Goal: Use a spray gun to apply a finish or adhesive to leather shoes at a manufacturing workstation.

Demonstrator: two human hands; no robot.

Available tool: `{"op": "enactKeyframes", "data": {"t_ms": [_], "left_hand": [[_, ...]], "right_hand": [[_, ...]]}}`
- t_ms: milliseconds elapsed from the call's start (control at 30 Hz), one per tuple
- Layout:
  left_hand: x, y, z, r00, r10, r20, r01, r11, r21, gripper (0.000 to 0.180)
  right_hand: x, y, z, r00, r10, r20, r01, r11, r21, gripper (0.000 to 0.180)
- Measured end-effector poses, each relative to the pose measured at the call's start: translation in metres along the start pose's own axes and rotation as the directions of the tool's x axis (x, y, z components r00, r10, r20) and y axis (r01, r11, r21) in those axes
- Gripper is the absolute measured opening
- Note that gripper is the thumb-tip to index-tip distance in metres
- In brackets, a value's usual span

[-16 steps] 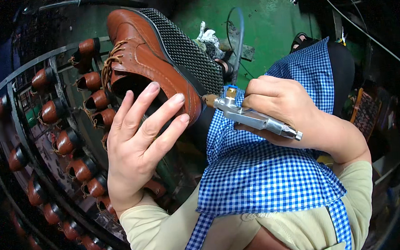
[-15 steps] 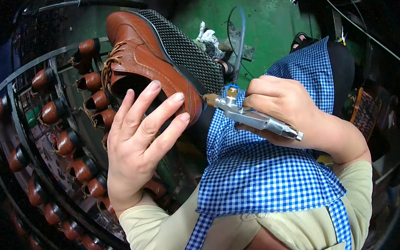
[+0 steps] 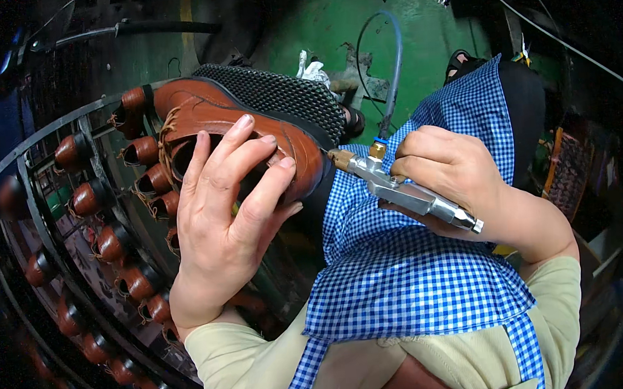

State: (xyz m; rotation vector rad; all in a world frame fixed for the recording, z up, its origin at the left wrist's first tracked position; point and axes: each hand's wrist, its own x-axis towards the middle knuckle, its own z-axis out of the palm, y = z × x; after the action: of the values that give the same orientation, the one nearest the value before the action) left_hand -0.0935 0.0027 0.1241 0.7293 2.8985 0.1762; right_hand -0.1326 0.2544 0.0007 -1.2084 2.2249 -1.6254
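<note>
My left hand (image 3: 224, 218) rests with its fingers spread across the side of a brown leather lace-up shoe (image 3: 232, 117), holding it tilted with its black patterned sole (image 3: 277, 97) turned up and away. My right hand (image 3: 453, 175) is shut on a silver air blow gun (image 3: 404, 189). The gun's brass nozzle points at the heel end of the shoe, almost touching it. A thin blue hose (image 3: 393, 68) rises from the gun toward the green floor. A blue and white checked apron (image 3: 409, 274) covers my lap below both hands.
A round metal rack (image 3: 57, 231) on my left carries several more brown shoes (image 3: 111, 242) on pegs. The green floor (image 3: 343, 14) beyond holds a white rag (image 3: 311, 70) and a sandalled foot (image 3: 460, 60). Dark clutter stands at the right edge.
The shoe has tipped a little lower and toward me under my left hand. My right hand has kept the blow gun's nozzle at the heel.
</note>
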Motion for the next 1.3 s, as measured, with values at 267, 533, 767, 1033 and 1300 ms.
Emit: {"op": "enactKeyframes", "data": {"t_ms": [267, 533, 767, 1033, 1300], "left_hand": [[0.021, 0.002, 0.006, 0.997, -0.042, -0.057, 0.043, 0.999, 0.003, 0.058], [0.053, 0.005, 0.007, 0.978, -0.151, -0.142, 0.164, 0.983, 0.086, 0.048], [0.088, -0.008, 0.008, 0.961, -0.197, -0.194, 0.244, 0.936, 0.256, 0.037], [0.111, -0.050, 0.011, 0.958, -0.145, -0.246, 0.252, 0.835, 0.490, 0.039], [0.117, -0.077, 0.009, 0.936, -0.270, -0.226, 0.346, 0.821, 0.454, 0.046]], "right_hand": [[-0.004, 0.005, -0.005, 0.997, 0.016, -0.072, -0.020, 0.999, -0.044, 0.019], [0.008, 0.012, -0.013, 0.987, 0.021, -0.157, -0.025, 0.999, -0.026, 0.028], [0.030, 0.029, -0.012, 0.964, -0.001, -0.267, -0.027, 0.995, -0.101, 0.019], [0.072, 0.049, -0.007, 0.957, -0.051, -0.286, -0.014, 0.976, -0.219, 0.018], [0.097, 0.057, 0.005, 0.947, -0.061, -0.314, -0.012, 0.974, -0.226, 0.020]]}}
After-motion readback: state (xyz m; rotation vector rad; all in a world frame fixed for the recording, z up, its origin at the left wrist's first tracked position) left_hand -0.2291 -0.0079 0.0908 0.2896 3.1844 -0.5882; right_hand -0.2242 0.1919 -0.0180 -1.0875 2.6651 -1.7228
